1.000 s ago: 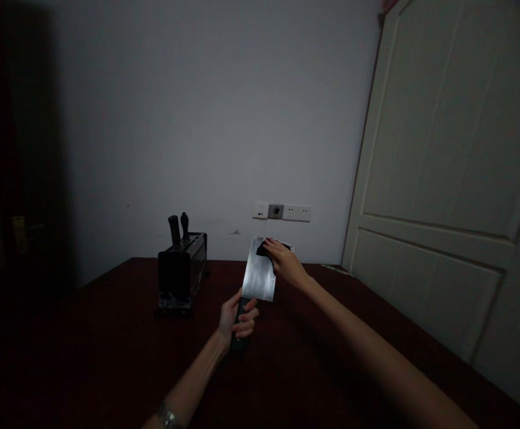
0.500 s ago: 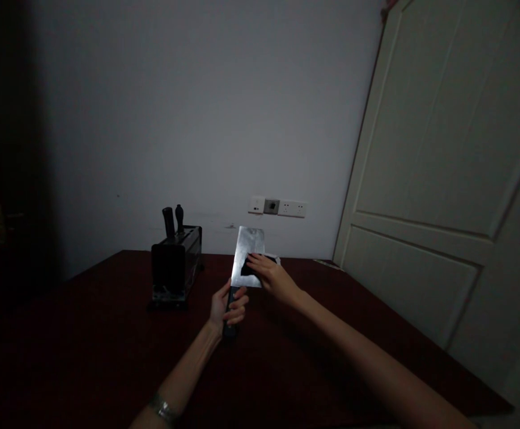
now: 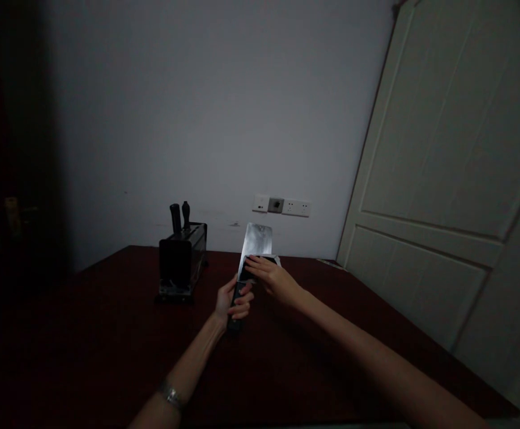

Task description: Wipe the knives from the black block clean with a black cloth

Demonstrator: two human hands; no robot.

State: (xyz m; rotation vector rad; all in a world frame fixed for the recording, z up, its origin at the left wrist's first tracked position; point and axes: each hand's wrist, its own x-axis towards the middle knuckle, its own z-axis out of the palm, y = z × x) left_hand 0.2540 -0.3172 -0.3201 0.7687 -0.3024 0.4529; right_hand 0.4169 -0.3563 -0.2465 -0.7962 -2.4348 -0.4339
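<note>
I see the left hand [image 3: 234, 300] wrapped tight around the dark handle of a cleaver [image 3: 256, 239], holding it above the desk [image 3: 108, 333] with the broad steel blade standing upright and tipped slightly away. The right hand [image 3: 272, 277] reaches in from the right, fingers flat and fairly straight, pressing a small dark cloth [image 3: 247, 273] against the lower part of the blade, just above the left hand's knuckles. The two hands are nearly touching. I can make out a metal bracelet [image 3: 171, 395] on the left wrist.

To the left of the cleaver, well apart from it, a black knife block [image 3: 181, 263] stands on the dark red desk near the far edge, with two black handles [image 3: 180, 214] sticking up from its top. Behind it all is a plain pale wall [image 3: 206, 107] carrying a white socket strip [image 3: 282, 206] just above the blade's tip as I see it. A cream panelled door [image 3: 457, 179] fills the right side. The room is dim, so I cannot tell finer detail on the cloth.
</note>
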